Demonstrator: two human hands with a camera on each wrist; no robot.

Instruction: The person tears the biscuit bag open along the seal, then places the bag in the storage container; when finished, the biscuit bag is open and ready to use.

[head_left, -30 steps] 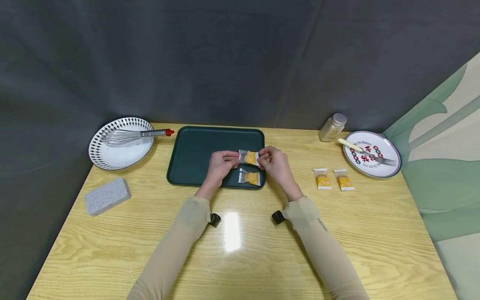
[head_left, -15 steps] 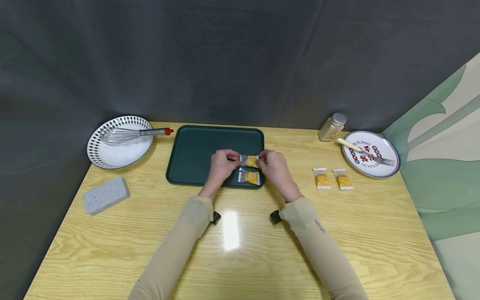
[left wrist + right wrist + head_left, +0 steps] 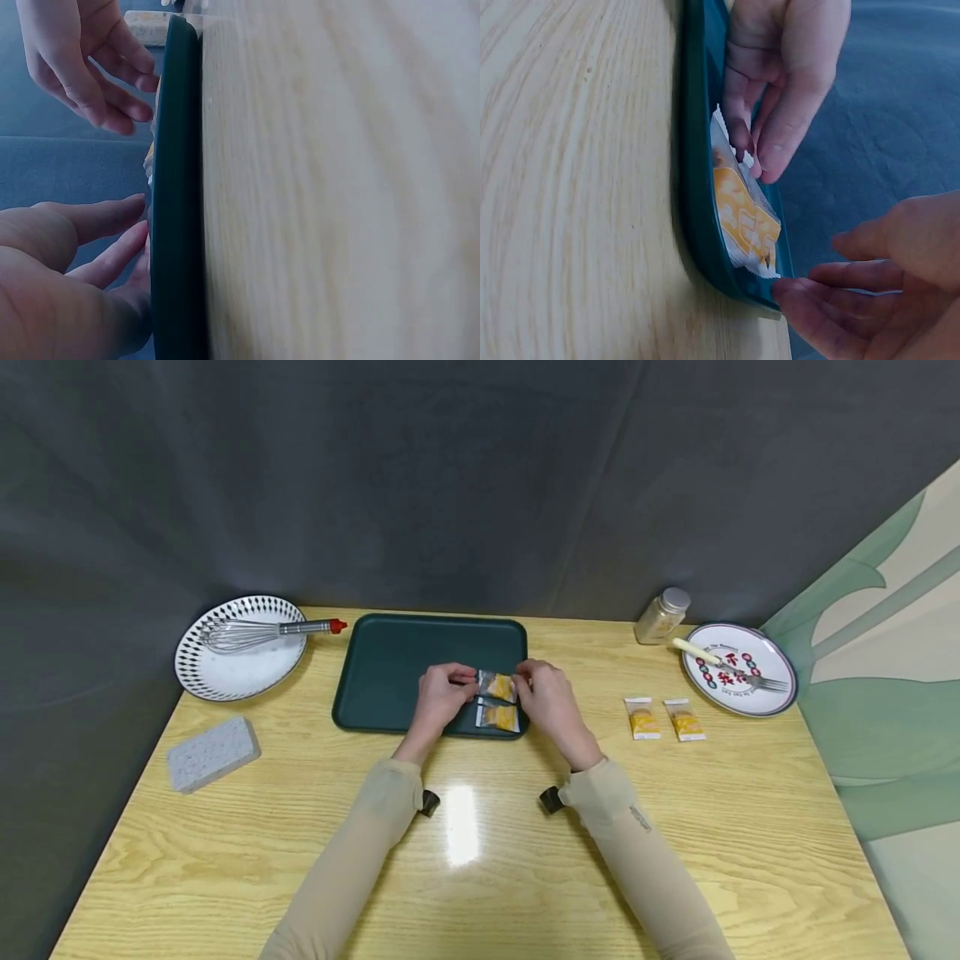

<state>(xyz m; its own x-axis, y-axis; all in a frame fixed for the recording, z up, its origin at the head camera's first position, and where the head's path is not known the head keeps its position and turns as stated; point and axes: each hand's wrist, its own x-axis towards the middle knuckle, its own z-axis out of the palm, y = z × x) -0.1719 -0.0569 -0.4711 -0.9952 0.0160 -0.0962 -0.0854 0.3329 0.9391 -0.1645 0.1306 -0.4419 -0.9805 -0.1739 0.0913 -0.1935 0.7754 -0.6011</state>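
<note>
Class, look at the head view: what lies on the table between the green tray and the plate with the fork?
Two snack packets, side by side, in the head view.

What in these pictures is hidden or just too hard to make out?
- Whether the upper packet already rests on the green tray: head view, the left hand and right hand cover its ends.
- Print on the packets: too small in the head view, blurred in the right wrist view.
- Contents of the jar: too small, head view.
- Packets in the left wrist view: hidden behind the tray's rim.
</note>
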